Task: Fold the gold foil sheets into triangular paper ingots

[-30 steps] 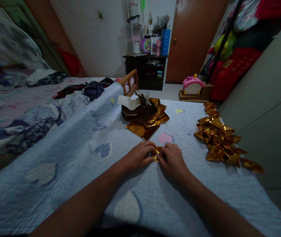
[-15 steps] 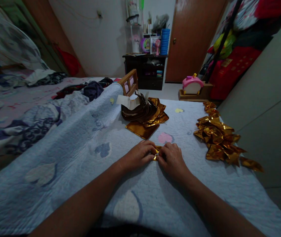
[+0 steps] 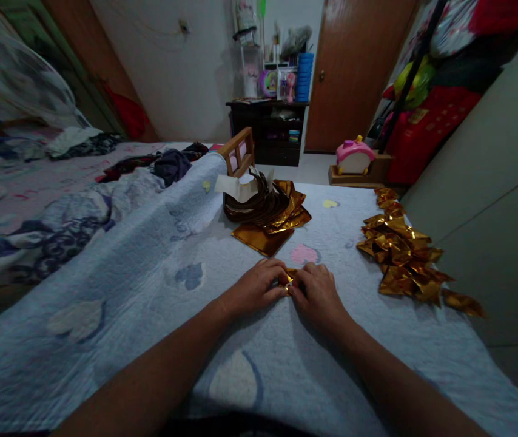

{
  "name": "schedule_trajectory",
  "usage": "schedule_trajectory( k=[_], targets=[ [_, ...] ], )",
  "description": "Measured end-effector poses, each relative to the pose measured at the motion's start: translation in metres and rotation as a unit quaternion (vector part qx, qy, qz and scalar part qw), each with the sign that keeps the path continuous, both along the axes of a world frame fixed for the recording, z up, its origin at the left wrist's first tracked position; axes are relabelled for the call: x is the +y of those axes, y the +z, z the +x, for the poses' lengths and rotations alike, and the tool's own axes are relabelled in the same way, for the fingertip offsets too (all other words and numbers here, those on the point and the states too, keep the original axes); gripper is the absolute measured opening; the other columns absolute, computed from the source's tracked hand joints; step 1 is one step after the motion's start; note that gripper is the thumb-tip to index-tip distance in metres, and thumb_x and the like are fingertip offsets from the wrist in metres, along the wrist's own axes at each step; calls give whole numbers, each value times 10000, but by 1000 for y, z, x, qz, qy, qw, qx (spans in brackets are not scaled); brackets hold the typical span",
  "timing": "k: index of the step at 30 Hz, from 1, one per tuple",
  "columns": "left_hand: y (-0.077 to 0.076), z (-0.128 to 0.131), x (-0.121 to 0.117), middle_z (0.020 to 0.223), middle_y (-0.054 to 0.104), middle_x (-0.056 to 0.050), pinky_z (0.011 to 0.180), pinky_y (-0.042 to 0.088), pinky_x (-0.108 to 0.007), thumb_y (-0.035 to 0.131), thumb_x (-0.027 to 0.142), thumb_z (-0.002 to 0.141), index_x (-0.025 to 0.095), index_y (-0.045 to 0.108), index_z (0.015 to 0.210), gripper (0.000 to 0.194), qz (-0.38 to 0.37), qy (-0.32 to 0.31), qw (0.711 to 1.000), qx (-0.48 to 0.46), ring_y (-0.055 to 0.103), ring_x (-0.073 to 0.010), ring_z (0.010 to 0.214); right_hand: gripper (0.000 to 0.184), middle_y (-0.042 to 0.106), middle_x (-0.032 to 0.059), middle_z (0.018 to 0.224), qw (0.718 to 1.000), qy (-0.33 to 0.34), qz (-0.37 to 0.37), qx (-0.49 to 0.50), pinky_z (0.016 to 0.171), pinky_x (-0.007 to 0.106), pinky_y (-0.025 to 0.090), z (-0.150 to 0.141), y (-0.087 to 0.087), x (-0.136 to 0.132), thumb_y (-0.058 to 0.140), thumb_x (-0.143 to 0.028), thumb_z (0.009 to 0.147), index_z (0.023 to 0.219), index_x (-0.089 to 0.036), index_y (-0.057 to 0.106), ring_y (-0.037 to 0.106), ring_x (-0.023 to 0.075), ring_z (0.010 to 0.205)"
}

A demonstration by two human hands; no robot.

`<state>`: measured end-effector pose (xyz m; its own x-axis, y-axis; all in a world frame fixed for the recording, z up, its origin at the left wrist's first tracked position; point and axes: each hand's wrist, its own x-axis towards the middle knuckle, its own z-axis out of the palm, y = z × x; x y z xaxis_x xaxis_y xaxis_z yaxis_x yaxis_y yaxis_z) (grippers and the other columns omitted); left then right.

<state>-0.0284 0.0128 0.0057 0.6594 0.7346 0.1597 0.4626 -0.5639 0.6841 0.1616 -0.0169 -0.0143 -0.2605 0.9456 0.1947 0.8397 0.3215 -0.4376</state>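
Between my hands is a small piece of gold foil paper [image 3: 290, 274], partly folded and mostly covered by fingers. My left hand [image 3: 261, 283] pinches its left side, thumb and fingers closed. From the other side my right hand [image 3: 317, 290] grips it, fingertips almost meeting those of the left. Just beyond lies a flat gold foil sheet [image 3: 262, 239], beneath the edge of a fanned stack of foil paper [image 3: 259, 203] with dark and white sides showing. Several folded gold foil pieces [image 3: 400, 249] are heaped to the right.
A pale blue quilt [image 3: 150, 340] with heart patterns covers the surface under my hands. Crumpled clothes [image 3: 150, 170] lie on the left. A wooden rail [image 3: 239, 150] stands behind the stack. Farther back are a dark cabinet [image 3: 265, 136] and a pink toy [image 3: 355, 156].
Almost nothing differs. My fingers shift very slightly around the small foil piece; the stack and the heap stay where they were.
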Motion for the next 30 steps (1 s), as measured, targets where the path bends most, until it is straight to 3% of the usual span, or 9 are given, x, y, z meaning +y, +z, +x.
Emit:
schedule_trajectory(
  k=[30],
  targets=[
    [-2, 4, -2, 1092, 599, -67, 986, 441, -394, 659, 137, 880, 194, 585, 930, 106, 9, 10, 1000, 18, 534, -234, 1076, 70, 607, 77, 965, 999, -9, 3, -38, 800, 368, 331, -2, 4, -3, 634, -244, 927, 909, -190, 675, 497, 263, 950]
  ],
)
